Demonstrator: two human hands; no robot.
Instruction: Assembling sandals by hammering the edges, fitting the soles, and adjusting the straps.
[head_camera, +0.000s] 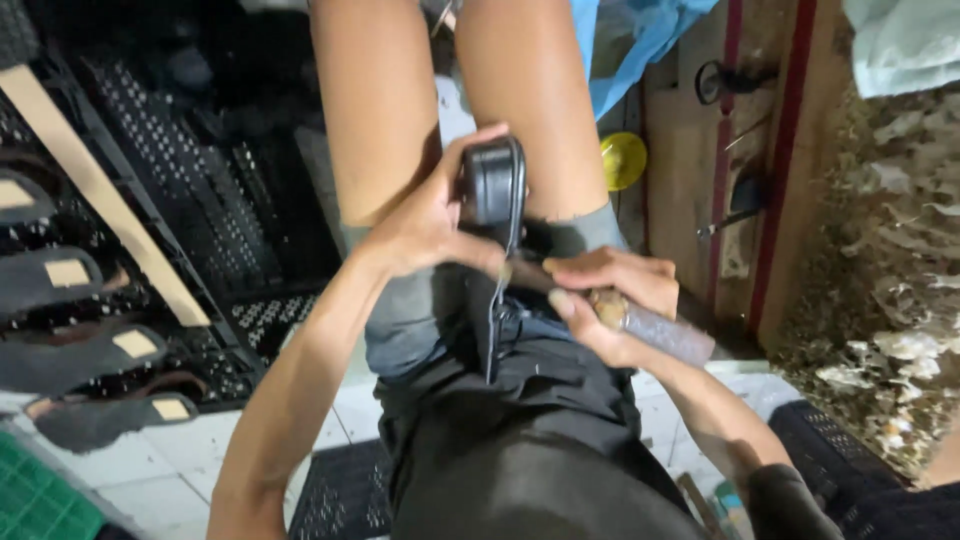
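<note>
Clearly, grip: left hand (425, 225) closed around a black sandal (493, 180) held on edge, centre of the frame, over the person's lap.
Tool: right hand (610, 295) closed on a tool handle (655, 330), centre right; its tip sits at the sandal's strap (497, 315), too small to make out.
Slip risk: as I judge it, the tip could skid off the strap toward the left thumb or the bare thigh, since the sandal rests only on the lap.
Strap risk: a hard push might tear the hanging strap.
Crates: black perforated crates (190, 170), upper left; contents too dark to tell.
Finished pairs: dark sandals with tan insoles (70, 275) lie at the left edge.
Yellow lid (622, 160): on the floor, upper centre right.
</note>
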